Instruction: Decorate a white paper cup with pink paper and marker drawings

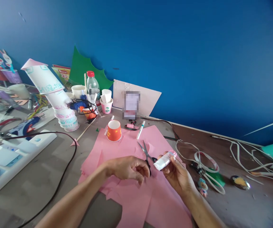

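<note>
My right hand (176, 177) grips a small white tube-like item (163, 161) with a pink end, held above the pink paper; its exact kind is unclear. My left hand (130, 169) hovers over the paper with loosely bent fingers, thumb and fingertips apart, and nothing visible between them. Between the hands lie dark-handled scissors (146, 153), blades parted and pointing away. One handle loop is beside my left fingertips; whether they touch, I cannot tell. Beneath are overlapping pink paper sheets (136, 202) with cut edges. An orange paper cup (114, 131) stands upside down on them.
A white marker (140, 129) lies at the paper's far edge. To the left are a leaning paper-cup tower (60, 101), a blue glue gun (79, 104), a bottle (93, 87), a power strip (15, 158) and a black cable (73, 152). A lanyard (206, 164) lies right.
</note>
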`<move>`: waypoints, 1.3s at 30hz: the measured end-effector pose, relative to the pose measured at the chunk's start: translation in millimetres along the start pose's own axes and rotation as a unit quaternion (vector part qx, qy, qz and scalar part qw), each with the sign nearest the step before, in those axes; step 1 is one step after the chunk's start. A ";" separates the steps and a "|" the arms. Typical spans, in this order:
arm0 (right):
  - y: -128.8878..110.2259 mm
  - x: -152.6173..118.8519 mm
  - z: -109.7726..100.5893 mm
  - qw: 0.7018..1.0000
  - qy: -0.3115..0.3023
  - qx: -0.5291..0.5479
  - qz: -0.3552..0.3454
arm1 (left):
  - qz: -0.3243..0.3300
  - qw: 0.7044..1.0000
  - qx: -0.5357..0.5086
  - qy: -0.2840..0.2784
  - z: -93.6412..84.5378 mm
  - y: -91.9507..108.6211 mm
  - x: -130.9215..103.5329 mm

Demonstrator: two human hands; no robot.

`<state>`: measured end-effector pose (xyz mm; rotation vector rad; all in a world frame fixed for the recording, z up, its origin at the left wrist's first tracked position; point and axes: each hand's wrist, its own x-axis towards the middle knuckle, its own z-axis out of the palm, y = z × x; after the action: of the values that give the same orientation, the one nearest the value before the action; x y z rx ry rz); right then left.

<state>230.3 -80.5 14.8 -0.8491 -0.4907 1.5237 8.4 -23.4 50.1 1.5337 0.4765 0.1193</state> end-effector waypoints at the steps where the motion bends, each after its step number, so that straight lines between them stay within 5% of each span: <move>1: 0.3 0.3 -0.4 1.000 0.002 0.000 0.000 | -0.008 1.000 0.004 0.000 0.8 -1.6 1.1; 5: 1.3 0.9 -1.4 1.000 0.004 0.005 0.001 | -0.006 0.999 0.036 0.039 1.2 -6.3 5.2; 11: 2.1 -1.3 -0.8 1.000 -0.004 -0.006 0.003 | 0.042 0.979 0.095 0.176 -6.4 -4.6 3.7; 13: 1.7 -2.5 0.1 1.000 -0.017 -0.014 0.002 | 0.060 0.980 0.101 0.158 -8.9 -3.6 0.6; 18: 0.3 -3.8 2.6 1.000 -0.013 -0.012 -0.007 | 0.069 0.995 0.070 -0.016 -10.3 -8.5 -2.1; 21: 0.6 -3.3 2.3 1.000 -0.007 -0.012 -0.015 | 0.058 0.994 0.080 -0.053 -8.9 -13.4 1.3; 26: 2.1 -2.8 0.3 0.999 -0.016 -0.021 -0.019 | 0.116 0.986 0.110 -0.046 -9.0 -13.3 3.3; 33: 1.8 -3.1 1.3 1.000 -0.012 -0.017 -0.013 | 0.064 0.990 0.127 0.023 -9.2 -8.3 1.8; 39: -3.6 -1.7 1.4 0.999 0.011 0.027 -0.037 | 0.096 0.933 0.339 0.080 -5.4 -12.6 7.0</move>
<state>231.6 -81.4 18.6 -0.7962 -0.4575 1.4532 9.9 -16.5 36.4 2.2641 0.5246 0.2505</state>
